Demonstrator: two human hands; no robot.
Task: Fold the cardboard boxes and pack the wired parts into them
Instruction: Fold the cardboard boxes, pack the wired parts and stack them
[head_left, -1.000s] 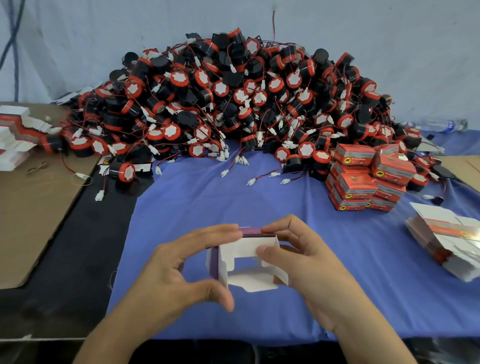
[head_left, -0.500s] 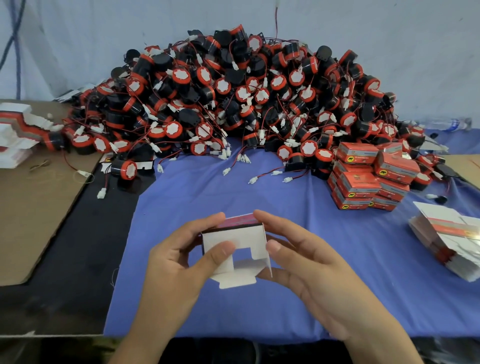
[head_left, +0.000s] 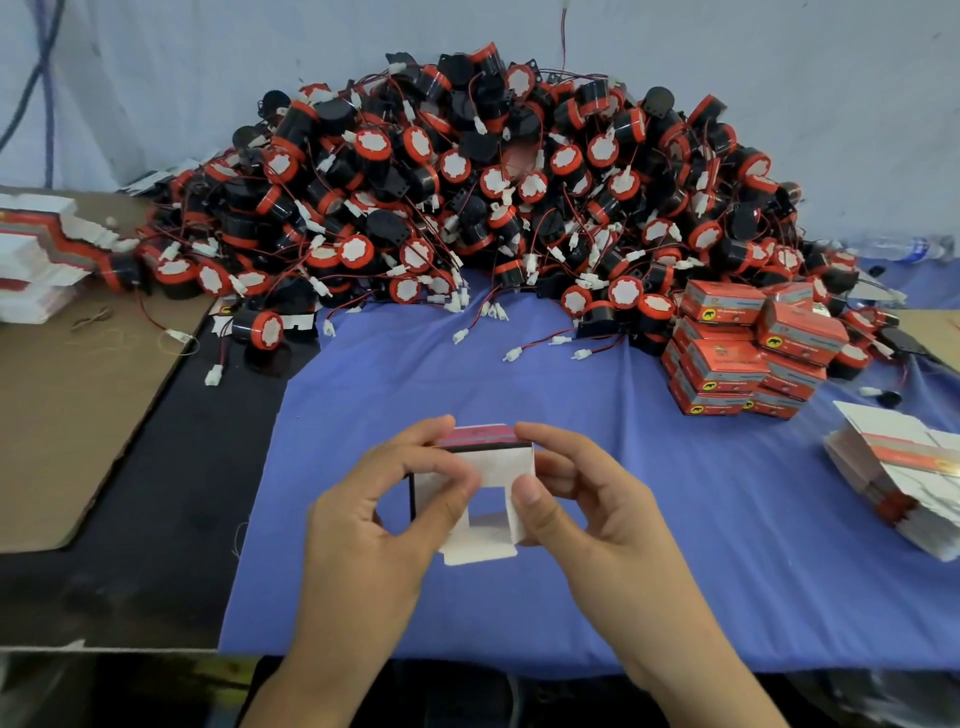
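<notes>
Near the front edge of the desk (head_left: 156, 545), over a smooth blue cloth (head_left: 571, 395), the left hand (head_left: 384, 519) and right hand (head_left: 587, 509) pinch opposite walls of a half-formed cardboard box (head_left: 493, 462); its matte white inside faces the viewer and a red panel lies on top. Along the rear edge sprawls a tangled heap of wired parts (head_left: 493, 208): black cylinders with red rims, white caps and thin red leads. Glossy finished boxes (head_left: 743, 348) are stacked toward the right edge, flat blanks (head_left: 904, 467) lie fanned beside them, and a brown cardboard sheet (head_left: 67, 415) covers the left edge.
</notes>
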